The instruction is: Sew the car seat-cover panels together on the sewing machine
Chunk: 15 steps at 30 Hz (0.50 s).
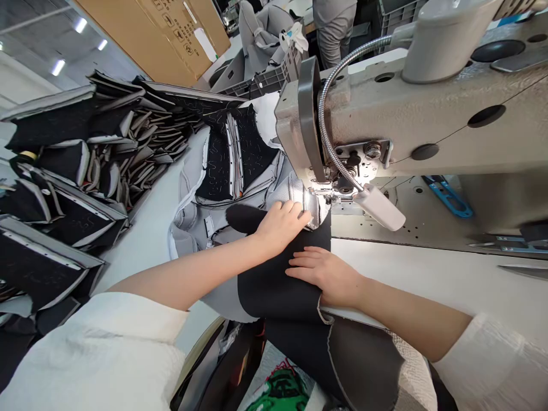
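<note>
My left hand [280,228] is closed on the grey fabric [291,191] just left of the sewing machine's lit needle area [325,188], its fingers bent over the edge. Below and to its right, my right hand [329,277] lies with fingers stretched out on the black fabric panel [278,285]; its thumb is hidden. The black panel runs up under both hands toward the needle and hangs over the table's front edge, where its brown underside [363,354] shows. Grey padded pieces with black backing [218,165] are bunched left of the machine head [308,125].
Stacks of black and grey sewn pieces [64,165] fill the left side. Behind stand a cardboard box [162,40] and a grey crate [274,80] of fabric. Blue thread snips [449,197] lie on the machine bed. A person's grey-trousered legs [336,28] show at the back.
</note>
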{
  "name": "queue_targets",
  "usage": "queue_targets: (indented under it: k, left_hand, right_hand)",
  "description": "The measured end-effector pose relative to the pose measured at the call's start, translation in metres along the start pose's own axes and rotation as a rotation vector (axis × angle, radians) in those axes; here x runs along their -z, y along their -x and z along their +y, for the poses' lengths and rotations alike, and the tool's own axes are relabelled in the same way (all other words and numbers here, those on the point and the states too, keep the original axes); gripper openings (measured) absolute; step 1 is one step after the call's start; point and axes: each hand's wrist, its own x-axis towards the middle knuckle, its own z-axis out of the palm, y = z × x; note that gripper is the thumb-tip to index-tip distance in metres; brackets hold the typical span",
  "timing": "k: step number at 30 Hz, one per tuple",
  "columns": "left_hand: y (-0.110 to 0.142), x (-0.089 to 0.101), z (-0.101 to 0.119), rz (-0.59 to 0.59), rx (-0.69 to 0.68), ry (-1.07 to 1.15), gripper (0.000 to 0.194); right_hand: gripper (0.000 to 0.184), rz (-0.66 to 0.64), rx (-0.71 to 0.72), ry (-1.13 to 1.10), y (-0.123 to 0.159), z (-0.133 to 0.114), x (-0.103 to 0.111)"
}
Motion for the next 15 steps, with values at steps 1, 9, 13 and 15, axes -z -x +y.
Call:
queue_targets:
  k: [1, 9, 13, 15]
  left_hand:
    - [-0.003, -0.006, -0.003, 0.056, -0.028, -0.027, 0.03]
    - [-0.008, -0.004, -0.017, 0.06, 0.0, 0.067, 0.03]
    - [-0.004, 0.003, 0.005, -0.015, -0.101, 0.185, 0.031]
    - [-0.004, 0.001, 0.017, -0.04, -0.087, 0.216, 0.045]
  right_hand:
    - [0.058, -0.008, 0.0, 0.006, 0.0, 0.0, 0.0]
    - [0.061, -0.026, 0.012, 0.027, -0.001, -0.001, 0.003]
    - [0.051, 0.03, 0.035, 0.021, -0.004, 0.002, -0.001]
    - [0.046, 0.051, 0.051, 0.032, -0.004, 0.003, -0.002]
